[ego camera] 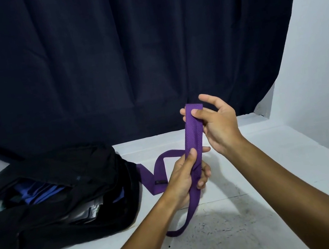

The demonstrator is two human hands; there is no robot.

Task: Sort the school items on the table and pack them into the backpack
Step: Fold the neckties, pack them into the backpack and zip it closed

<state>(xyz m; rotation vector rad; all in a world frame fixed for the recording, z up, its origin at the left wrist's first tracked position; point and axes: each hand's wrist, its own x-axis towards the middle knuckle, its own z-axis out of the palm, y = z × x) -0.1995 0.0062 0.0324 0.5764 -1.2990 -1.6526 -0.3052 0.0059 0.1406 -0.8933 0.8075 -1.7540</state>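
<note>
Purple tie (193, 139) held upright above mid-counter: right hand (217, 124) pinches its top end, left hand (186, 177) fingers wrapped round lower part. Tail loops on counter (253, 174) beside open backpack (48, 198) at left edge. Risk: slack slips, fold goes uneven, tail snags bag.

Desk (251, 229): white top, dark speckles near centre, faint seam lines across. Black backpack (53, 206) lies on left side, open, blue and grey contents visible inside. Purple tie (146, 176): wide end rests on desk just right of backpack; near loop touches desk.
</note>
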